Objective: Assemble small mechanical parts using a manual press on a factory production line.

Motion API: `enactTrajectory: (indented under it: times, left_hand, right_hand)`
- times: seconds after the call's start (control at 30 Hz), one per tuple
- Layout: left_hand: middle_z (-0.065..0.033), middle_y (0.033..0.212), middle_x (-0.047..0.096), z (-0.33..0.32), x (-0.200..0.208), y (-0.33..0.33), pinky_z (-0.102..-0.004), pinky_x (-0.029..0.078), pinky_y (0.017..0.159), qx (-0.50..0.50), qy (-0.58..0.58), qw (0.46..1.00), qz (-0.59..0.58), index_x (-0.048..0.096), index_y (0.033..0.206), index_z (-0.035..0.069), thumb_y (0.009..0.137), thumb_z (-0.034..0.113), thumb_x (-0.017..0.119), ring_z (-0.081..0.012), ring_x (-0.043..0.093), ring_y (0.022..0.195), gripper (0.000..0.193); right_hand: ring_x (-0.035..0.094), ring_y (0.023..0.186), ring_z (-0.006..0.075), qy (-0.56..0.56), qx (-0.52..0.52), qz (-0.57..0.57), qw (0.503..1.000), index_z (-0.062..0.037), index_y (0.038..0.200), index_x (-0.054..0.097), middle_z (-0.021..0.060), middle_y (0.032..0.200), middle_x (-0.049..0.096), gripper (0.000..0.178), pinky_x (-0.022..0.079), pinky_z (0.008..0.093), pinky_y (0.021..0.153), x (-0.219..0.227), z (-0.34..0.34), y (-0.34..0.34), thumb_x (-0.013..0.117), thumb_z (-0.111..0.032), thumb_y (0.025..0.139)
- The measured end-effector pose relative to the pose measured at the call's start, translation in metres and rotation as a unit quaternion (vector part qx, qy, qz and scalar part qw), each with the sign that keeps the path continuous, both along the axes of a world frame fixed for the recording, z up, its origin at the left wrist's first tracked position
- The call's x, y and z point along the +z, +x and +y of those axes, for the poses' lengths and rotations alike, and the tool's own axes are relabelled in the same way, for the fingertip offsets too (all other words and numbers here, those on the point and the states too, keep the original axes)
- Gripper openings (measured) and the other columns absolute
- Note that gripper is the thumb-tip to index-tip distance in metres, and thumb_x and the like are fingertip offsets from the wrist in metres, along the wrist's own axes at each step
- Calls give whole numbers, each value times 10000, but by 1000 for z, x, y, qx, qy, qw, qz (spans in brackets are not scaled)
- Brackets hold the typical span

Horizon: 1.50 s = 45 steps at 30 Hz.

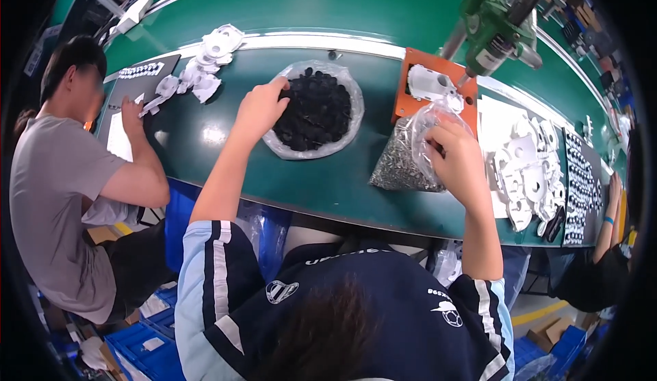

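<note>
My left hand [263,111] is at the left rim of a clear plastic bag, rolled open and filled with small black rounded parts [316,110]. Its thumb and forefinger are bent toward each other beside the parts; whether a piece sits between them is too small to tell. My right hand [454,154] is at the mouth of another clear bag, which holds many small silvery metal pieces [404,156] that look like screws. The fingers of that hand are curled in, and what they hold is hidden. Behind it, a white plastic housing [429,82] lies in an orange fixture [408,66].
A green press-like machine [489,39] stands over the fixture. White plastic housings are piled at right [525,169] and left [205,62]. A dark tray of small parts [580,182] lies far right. One co-worker [65,196] sits at left; another's arm [611,210] shows at right.
</note>
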<state>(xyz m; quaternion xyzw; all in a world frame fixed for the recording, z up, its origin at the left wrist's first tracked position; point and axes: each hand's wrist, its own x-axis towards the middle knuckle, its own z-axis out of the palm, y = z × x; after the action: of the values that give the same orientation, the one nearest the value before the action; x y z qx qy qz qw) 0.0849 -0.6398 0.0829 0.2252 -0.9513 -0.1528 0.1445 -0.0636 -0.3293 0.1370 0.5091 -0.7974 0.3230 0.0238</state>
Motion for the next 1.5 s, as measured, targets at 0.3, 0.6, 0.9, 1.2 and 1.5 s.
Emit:
enactTrajectory:
  times: [0.3,0.6,0.9,1.2,1.5]
  left_hand:
    - [-116,610,578,6,23,2,-326,431,516,8,48,999,8,528,861,36,750,113,612,-245,578,551,159]
    - [-40,683,552,5,19,-3,-233,410,525,-30,204,978,19,520,833,12,731,60,572,-76,503,570,124]
    - [-5,662,546,23,49,-43,-245,378,540,-18,283,958,42,592,807,-32,767,163,612,-70,472,607,200]
    - [-3,651,476,86,86,-224,-247,334,541,-286,385,876,-49,649,825,21,767,220,631,-95,399,589,208]
    - [38,562,447,119,56,-280,-223,288,457,-329,316,849,-266,614,733,104,656,181,731,-80,365,486,159]
  right_hand:
    - [510,611,130,-34,-31,-175,984,16,836,566,56,683,567,102,411,259,562,0,10,-6,611,18,743]
    - [494,645,95,-94,-7,-215,972,7,809,590,27,702,566,98,405,230,612,7,21,-12,599,16,712]
    - [549,802,106,-148,16,-338,929,37,875,609,54,852,597,101,435,231,697,12,49,-32,606,20,775]
    - [469,681,65,-153,-26,-453,878,13,914,612,14,806,582,131,385,185,609,8,76,-98,622,-23,788]
    - [458,666,71,-101,-77,-467,875,17,903,601,3,752,555,107,378,188,609,-4,96,-131,583,-11,801]
